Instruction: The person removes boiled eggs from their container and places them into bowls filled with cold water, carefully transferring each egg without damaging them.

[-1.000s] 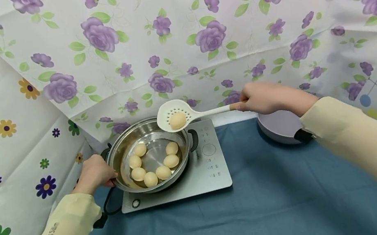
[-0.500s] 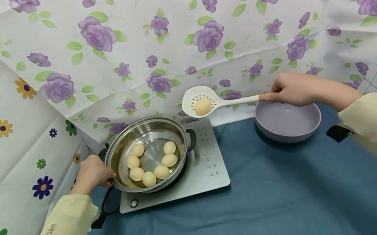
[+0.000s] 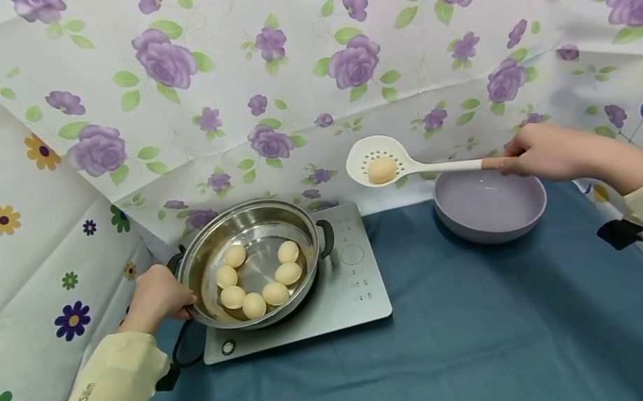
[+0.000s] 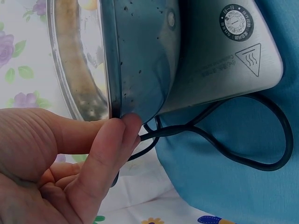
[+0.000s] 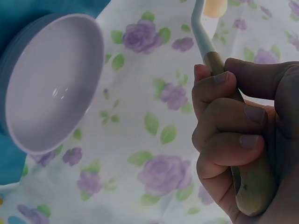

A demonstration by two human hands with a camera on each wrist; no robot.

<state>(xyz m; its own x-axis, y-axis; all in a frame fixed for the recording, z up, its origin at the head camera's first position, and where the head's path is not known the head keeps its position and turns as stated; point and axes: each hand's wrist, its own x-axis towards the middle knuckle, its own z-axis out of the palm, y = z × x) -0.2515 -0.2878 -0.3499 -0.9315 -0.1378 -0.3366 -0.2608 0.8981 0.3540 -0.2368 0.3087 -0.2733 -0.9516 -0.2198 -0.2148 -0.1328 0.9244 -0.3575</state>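
My right hand grips the wooden handle of a white slotted spoon. One pale egg rests in the spoon's bowl, in the air between the pot and a lavender bowl. In the right wrist view, curled fingers wrap the wooden handle. At the left, my left hand pinches the rim of a steel pot; the left wrist view shows thumb and fingers on the pot's edge. Several eggs lie along the pot's bottom.
The pot stands on a silver induction cooker, its black cord looping at the left. A blue cloth covers the table. Floral sheeting hangs close behind, with another patterned sheet at the left.
My right hand has carried the slotted spoon and its egg rightward, from above the pot's right edge to near the lavender bowl. The left hand stays on the pot's rim.
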